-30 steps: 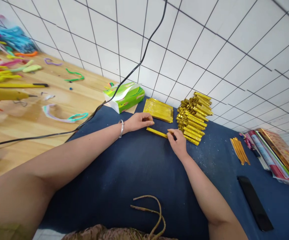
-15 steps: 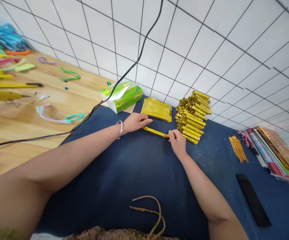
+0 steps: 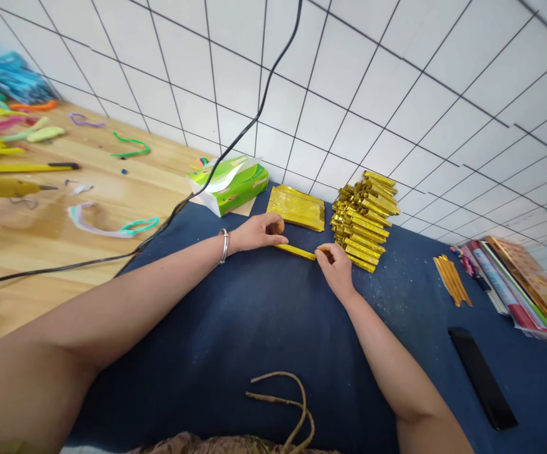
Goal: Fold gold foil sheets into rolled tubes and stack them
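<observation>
A narrow folded strip of gold foil paper (image 3: 296, 252) lies slantwise between my hands over the dark blue cloth. My left hand (image 3: 260, 232), with a silver bangle at the wrist, has thumb and fingers closed at the strip's left end. At its right end, the fingertips of my right hand (image 3: 334, 265) pinch the strip. Just beyond the strip rests a flat stack of gold foil sheets (image 3: 297, 207). Beside my right hand rises a heap of folded gold strips (image 3: 363, 221).
A green tissue pack (image 3: 236, 184) sits behind my left hand, with a black cable (image 3: 240, 135) crossing in front. Leftward, a glue gun (image 3: 4, 186) and coloured pipe cleaners lie on wood. Rightward are orange strips (image 3: 452, 280), books (image 3: 514, 290) and a long black object (image 3: 482, 377).
My left thumb has slid slightly down along the strip, and its fingers have curled. My right fingers have shifted slightly at the other end. The heap and stack stay the same.
</observation>
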Available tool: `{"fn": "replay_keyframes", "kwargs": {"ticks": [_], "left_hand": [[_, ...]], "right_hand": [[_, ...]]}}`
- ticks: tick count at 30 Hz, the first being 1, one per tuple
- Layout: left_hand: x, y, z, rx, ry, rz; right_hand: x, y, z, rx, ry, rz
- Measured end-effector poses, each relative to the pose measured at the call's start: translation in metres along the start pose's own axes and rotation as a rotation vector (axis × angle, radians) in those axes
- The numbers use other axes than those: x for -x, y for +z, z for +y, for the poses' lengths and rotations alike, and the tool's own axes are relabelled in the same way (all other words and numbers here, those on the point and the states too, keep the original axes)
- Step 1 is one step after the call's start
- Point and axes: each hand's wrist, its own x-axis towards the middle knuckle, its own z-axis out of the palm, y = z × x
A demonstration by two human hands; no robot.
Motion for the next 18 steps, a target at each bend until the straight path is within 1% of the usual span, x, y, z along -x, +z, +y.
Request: {"fn": "replay_keyframes", "kwargs": {"ticks": [3, 6, 8, 12, 16, 18], "left_hand": [[-0.0006, -0.0010, 0.0026, -0.081, 0.094, -0.118], [-0.0010, -0.0007, 0.0039, -0.166, 0.152, -0.202], [-0.0009, 0.0004, 0.0038, -0.192, 0.161, -0.205], [-0.0013, 0.0031, 0.0028, -0.190, 0.149, -0.142], [-0.0030, 0.0050, 0.0017, -0.226, 0.138, -0.183], [-0.0035, 0.0052, 0.0017, -0.230, 0.133, -0.182]], "right_hand": [[-0.0016, 0.0025, 0.0001, 0.061, -0.102, -0.065], [-0.0027, 0.0052, 0.0019, 0.125, -0.158, -0.115], [-0.0028, 0.0060, 0.0035, 0.130, -0.164, -0.123], [-0.0028, 0.0065, 0.0056, 0.128, -0.163, -0.105], [-0.0035, 0.0077, 0.0062, 0.169, -0.162, -0.146], [-0.0038, 0.0076, 0.0061, 0.177, -0.165, -0.145]]}}
